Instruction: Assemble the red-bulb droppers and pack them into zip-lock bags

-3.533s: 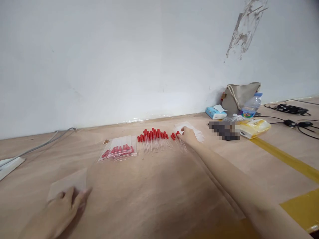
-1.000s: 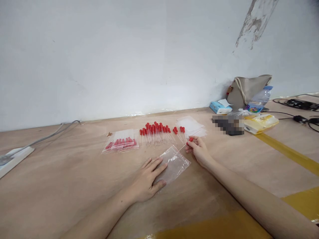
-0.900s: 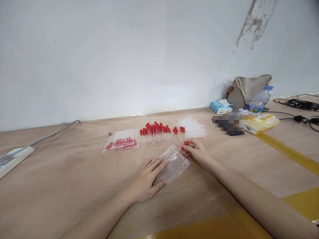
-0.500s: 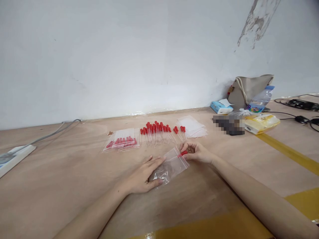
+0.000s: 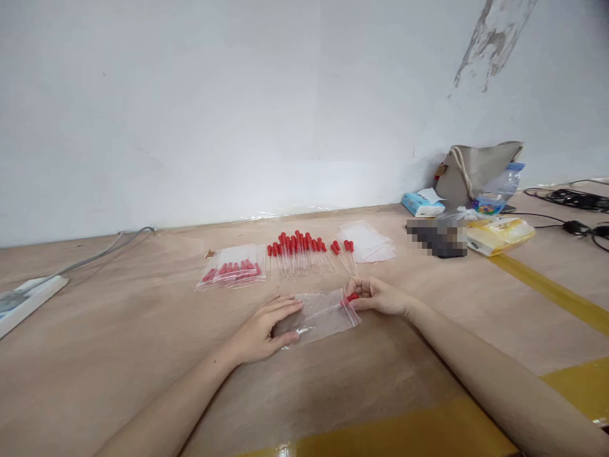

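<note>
A clear zip bag (image 5: 321, 320) lies on the table with its mouth to the right. My left hand (image 5: 259, 330) rests at the bag's closed end, fingers and thumb spread apart and touching the plastic. At the mouth, my right hand (image 5: 378, 296) pinches the red rubber bulb of a dropper (image 5: 352, 297); its thin clear stem lies inside the bag. Beyond my hands lies a row of droppers with red bulbs (image 5: 297, 244), with a few more droppers (image 5: 343, 247) just right of it. Filled bags of droppers (image 5: 233, 266) are stacked to the left.
Flat zip bags (image 5: 366, 241) lie fanned behind my right hand. Farther right are a partly pixelated dark object (image 5: 435, 240), a yellow tissue pack (image 5: 502, 236), a blue tissue pack (image 5: 422, 205), a grey bag (image 5: 476, 168) and black cables (image 5: 580, 200). A power strip (image 5: 33, 301) sits far left.
The dropper's stem has gone farther into the bag. My left hand has shifted left along the bag, which now lies more level.
</note>
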### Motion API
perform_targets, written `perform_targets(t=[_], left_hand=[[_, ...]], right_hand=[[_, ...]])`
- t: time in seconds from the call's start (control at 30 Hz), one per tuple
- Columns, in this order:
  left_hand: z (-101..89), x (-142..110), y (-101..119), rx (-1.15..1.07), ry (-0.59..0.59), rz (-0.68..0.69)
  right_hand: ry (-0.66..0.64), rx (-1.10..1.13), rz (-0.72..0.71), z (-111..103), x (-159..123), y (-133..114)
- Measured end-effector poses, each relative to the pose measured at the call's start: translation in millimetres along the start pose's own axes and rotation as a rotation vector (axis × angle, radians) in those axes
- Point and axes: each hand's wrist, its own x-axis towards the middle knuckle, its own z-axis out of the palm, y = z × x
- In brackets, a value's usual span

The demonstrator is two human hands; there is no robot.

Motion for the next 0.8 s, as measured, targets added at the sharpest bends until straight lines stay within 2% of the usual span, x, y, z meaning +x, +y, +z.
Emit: perform_targets(t=[0.1,0.23,0.33,0.5,0.57,0.63,0.7,0.8], left_hand=[[-0.6,-1.0,-1.8,-0.001,0.009,-0.002],[-0.1,0.0,1.5,-0.006,0.038,-0.012],[0.6,0.7,2.7,0.012,0.043,-0.012],[2.3,0.0,1.5,0.040,0.056,-0.017],[2.8,-0.5,1.1,0.045,0.055,-0.031],[3.0,-0.7,0.7,0.052,0.047,-0.037],[2.8,-0.8,0.2,0.059,0.036,-0.034],[2.7,-0.5,-0.5,0.073,0.029,-0.029]], right_hand=[[0.007,-0.002,0.001,-0.8,0.4,1.5],[0.091,-0.027,-0.025,10.8,4.8,5.9],[0.115,-0.186,-0.086,19.2,6.9,3.9],[-0.058,-0.570,-0.226,17.3,3.2,-12.2],[-0.126,-0.596,-0.219,13.0,0.4,-15.6],[-0.126,-0.534,-0.140,8.1,-1.5,-14.5],[-0.010,-0.462,-0.034,2.4,-1.1,-10.6],[0.359,-0.509,0.021,-9.3,6.9,-6.7]])
